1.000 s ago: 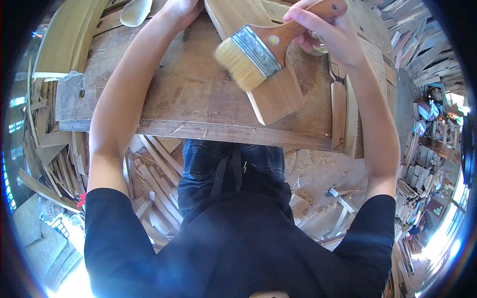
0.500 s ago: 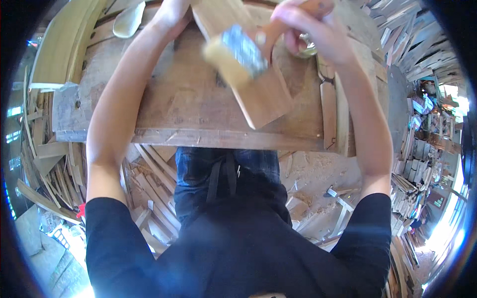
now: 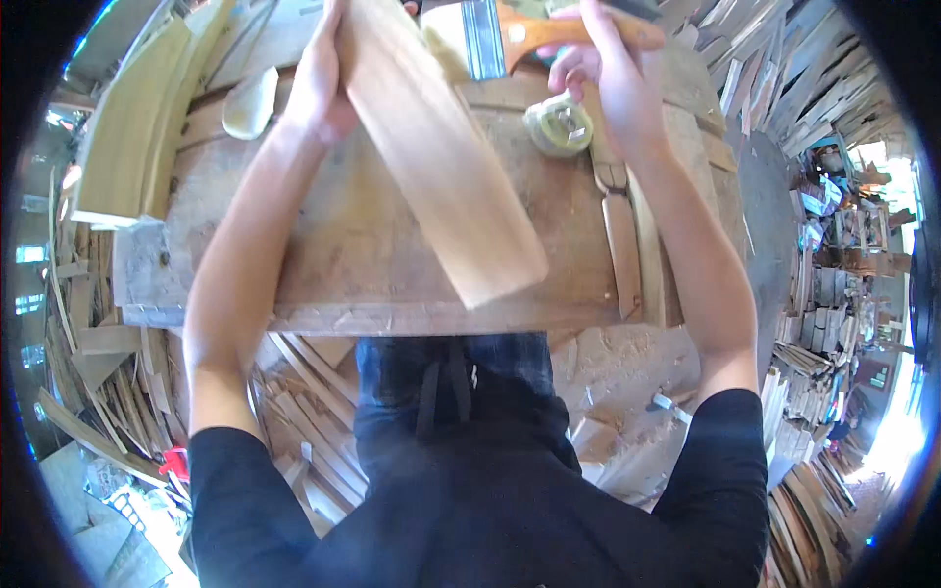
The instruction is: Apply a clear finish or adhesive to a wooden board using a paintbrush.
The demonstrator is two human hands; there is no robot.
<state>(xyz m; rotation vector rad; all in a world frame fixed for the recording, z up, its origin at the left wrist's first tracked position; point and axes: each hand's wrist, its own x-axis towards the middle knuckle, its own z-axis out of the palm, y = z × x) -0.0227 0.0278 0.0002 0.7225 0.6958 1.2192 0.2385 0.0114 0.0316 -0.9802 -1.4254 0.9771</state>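
Observation:
A pale wooden board [image 3: 446, 186] slants over the bench, its near end blurred by motion. At its far left edge my left hand [image 3: 321, 93] grips it, the fingertips partly hidden. My right hand [image 3: 608, 73] is closed around the orange-brown wooden handle of a wide paintbrush [image 3: 482, 39]. The brush has a metal band and pale bristles pointing left, close to the board's far part; whether they touch it I cannot tell. Below my right hand a tape measure [image 3: 559, 125] in a clear or pale case lies on the bench.
The worn wooden workbench [image 3: 353, 245] spans the space before me. A pale oval scoop-like piece [image 3: 251, 104] lies beyond my left forearm, beside a thick yellowish board [image 3: 123, 127]. A long wooden tool [image 3: 619, 245] lies at right. Wood offcuts [image 3: 304, 392] cover the floor.
The brush has moved from over the board's middle to its far part. The board's near end has come toward me and left. The tape measure shows more fully now.

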